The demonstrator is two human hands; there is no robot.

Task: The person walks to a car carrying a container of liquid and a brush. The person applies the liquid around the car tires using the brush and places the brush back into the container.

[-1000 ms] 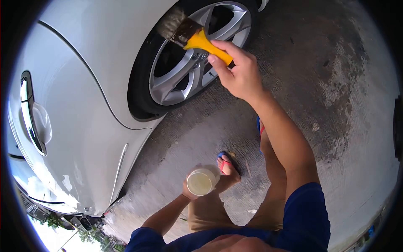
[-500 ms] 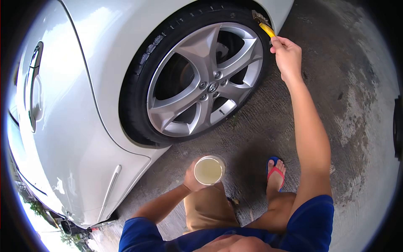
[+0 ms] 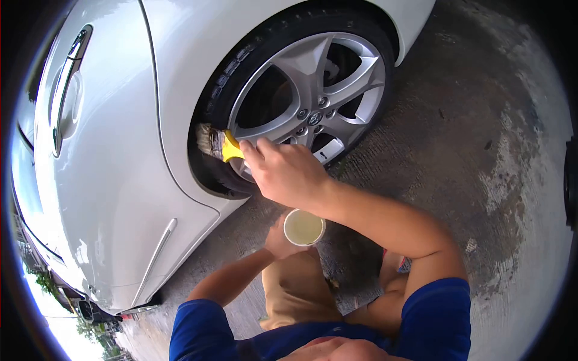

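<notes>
Rough concrete flr (image 3: 421, 165), dark stain (image 3: 442, 114) beside pale worn patch (image 3: 498, 189), lighter conc. (image 3: 542, 253) on patch's other side; trees (image 3: 88, 330) w/ bright sky (image 3: 57, 328) well apart from patch.

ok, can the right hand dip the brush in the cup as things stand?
Likely yes: the left hand holds the cup uncovered, with nothing visible between it and the right hand, which holds the brush by the tyre.
</notes>
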